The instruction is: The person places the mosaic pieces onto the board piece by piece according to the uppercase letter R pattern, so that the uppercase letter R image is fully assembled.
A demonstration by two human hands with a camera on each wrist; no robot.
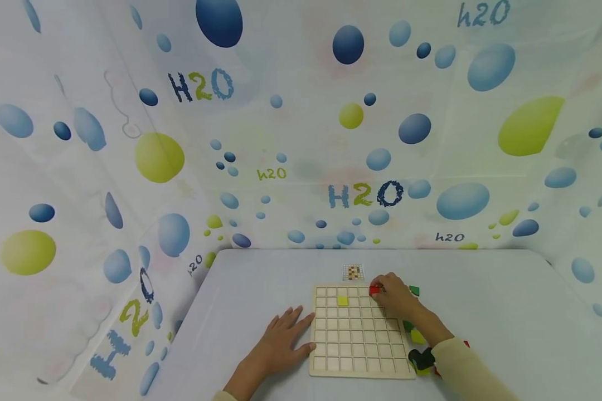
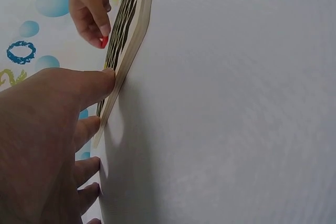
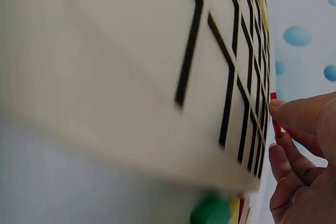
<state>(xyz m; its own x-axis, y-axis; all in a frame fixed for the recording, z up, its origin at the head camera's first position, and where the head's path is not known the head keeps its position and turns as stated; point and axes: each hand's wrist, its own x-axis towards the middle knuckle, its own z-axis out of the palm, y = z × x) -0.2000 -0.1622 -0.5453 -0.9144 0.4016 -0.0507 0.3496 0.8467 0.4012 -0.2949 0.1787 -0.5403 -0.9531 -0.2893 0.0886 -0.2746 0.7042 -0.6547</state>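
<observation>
A square wooden grid board point(image 1: 338, 350) lies on the white table, its shallow cells marked off by ridges. One yellow square tile point(image 1: 342, 301) sits in a cell toward the far left of the board. At the board's far edge, right of its middle, my right hand point(image 1: 395, 295) pinches a small red tile point(image 1: 374, 291) between thumb and fingers; the right wrist view shows that red tile point(image 3: 276, 127) held on edge. My left hand point(image 1: 285, 341) rests with fingers spread at the board's left side, its thumb point(image 2: 100, 83) touching the rim.
Behind the board lies a small printed pattern card point(image 1: 353, 272). Along the board's right side are loose tiles, among them a green one point(image 1: 414, 290), a yellow one point(image 1: 418, 337) and black pieces point(image 1: 421, 358), partly covered by the right arm. A patterned curtain point(image 1: 301, 133) stands behind the table.
</observation>
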